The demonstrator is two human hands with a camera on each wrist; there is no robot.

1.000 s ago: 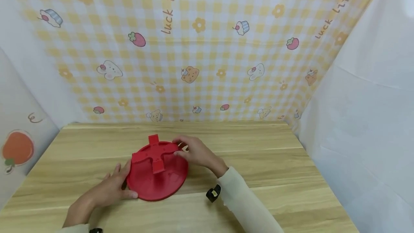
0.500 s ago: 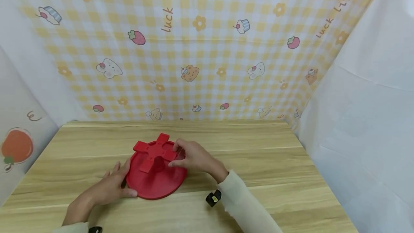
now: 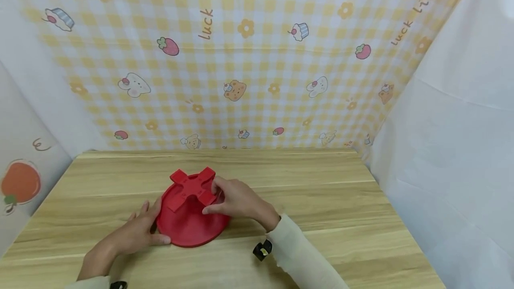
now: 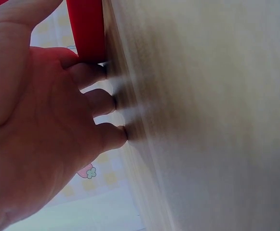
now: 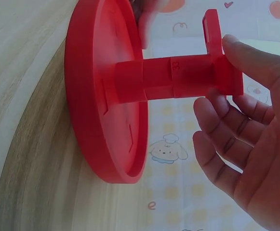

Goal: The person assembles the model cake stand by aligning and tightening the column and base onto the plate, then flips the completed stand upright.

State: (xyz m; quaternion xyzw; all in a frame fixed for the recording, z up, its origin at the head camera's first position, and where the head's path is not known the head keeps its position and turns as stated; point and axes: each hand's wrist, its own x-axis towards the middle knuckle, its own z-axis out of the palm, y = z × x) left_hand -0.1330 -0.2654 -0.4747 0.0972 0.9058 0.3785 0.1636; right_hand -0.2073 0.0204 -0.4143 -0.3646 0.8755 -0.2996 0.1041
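A red stand on the table has a round, rimmed base point(image 3: 192, 231), a short post point(image 5: 159, 77) marked "33", and a cross-shaped top point(image 3: 192, 186) with flat arms bent at the ends. My right hand point(image 3: 237, 200) pinches one arm of the cross between thumb and fingers; its other fingers curl loosely beside the post's upper end. My left hand point(image 3: 134, 235) rests spread against the base's left side, thumb and forefinger touching the rim. The left wrist view shows the other left fingertips standing on the wood. In the head view the cross hides most of the post.
The wood-grain table point(image 3: 313, 191) runs back to a yellow checked cloth point(image 3: 257, 66). White cloth point(image 3: 449, 146) hangs at the right, and a white sheet with an orange fruit print point(image 3: 21, 182) at the left. A black strap piece point(image 3: 263, 249) sits by the right cuff.
The cross-shaped top has turned clockwise as seen from above. My right hand has shifted a little left and toward me with its arm. The base and my left hand have stayed put.
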